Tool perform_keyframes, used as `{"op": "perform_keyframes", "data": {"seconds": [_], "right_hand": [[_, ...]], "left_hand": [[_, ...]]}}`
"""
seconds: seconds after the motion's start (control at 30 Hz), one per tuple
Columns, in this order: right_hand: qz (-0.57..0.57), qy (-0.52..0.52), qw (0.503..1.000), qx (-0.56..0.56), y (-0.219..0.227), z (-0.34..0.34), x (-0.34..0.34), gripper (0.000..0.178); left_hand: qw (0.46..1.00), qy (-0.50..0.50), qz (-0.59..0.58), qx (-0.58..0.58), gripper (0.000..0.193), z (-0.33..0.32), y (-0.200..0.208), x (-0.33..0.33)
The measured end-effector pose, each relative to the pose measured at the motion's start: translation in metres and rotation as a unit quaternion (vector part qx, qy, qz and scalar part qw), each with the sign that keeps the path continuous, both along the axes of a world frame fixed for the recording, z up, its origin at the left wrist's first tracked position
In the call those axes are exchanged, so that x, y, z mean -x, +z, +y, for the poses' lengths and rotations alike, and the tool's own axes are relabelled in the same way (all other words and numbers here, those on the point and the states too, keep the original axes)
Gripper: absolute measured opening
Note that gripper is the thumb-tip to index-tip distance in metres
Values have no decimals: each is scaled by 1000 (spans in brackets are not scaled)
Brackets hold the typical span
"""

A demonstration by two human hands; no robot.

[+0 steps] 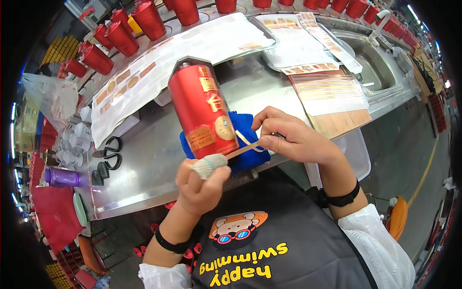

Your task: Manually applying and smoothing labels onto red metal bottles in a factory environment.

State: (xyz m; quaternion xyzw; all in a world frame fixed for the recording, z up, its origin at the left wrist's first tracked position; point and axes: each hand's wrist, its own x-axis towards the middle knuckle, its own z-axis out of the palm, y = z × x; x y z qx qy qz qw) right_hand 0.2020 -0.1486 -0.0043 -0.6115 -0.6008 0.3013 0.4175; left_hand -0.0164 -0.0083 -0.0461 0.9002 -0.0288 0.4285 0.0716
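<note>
A red bottle (197, 103) with gold decals and a dark angular end lies tilted on a folded blue cloth (244, 124) at the steel table's front edge. Between my hands, across the bottle's near end, runs a narrow tan strip (243, 149). My right hand (293, 137) is closed, pinching the strip's right end between thumb and fingers. My left hand (202, 185) is closed at its left end; a whitish knitted finger cover (209, 165) on one finger partly hides the grip. A pale looped strip (243, 138) lies by the bottle's right side.
White decal sheets (192, 48) lie behind the bottle, and a striped sheet (329, 91) sits on a wooden board (341, 123) at right. Black scissors (113, 153) and a purple jar (62, 177) are at left. Red bottles (147, 21) line the back; a sink (370, 67) is far right.
</note>
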Motion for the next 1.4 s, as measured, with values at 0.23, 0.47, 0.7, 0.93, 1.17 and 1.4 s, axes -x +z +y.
{"op": "perform_keyframes", "data": {"seconds": [0.23, 0.47, 0.7, 0.93, 1.17, 1.4], "right_hand": [[3, 7, 1000, 4, -7, -2, -5, 23], [30, 10, 999, 7, -3, -2, -3, 21], [12, 8, 1000, 9, -3, -2, -5, 23], [36, 11, 999, 28, -6, 1, -5, 23], [20, 17, 1000, -10, -5, 3, -3, 23], [38, 10, 999, 21, -8, 2, -4, 23]], "left_hand": [[999, -3, 42, -20, 40, -4, 11, -3], [997, 5, -28, 69, 40, -2, -4, 4], [1000, -2, 25, 1, 40, -2, 6, -2], [1000, 14, 1, 26, 38, -5, 3, 0], [999, -4, -6, 52, 39, 0, -6, 2], [999, 20, 31, 10, 42, -7, 8, -3]]}}
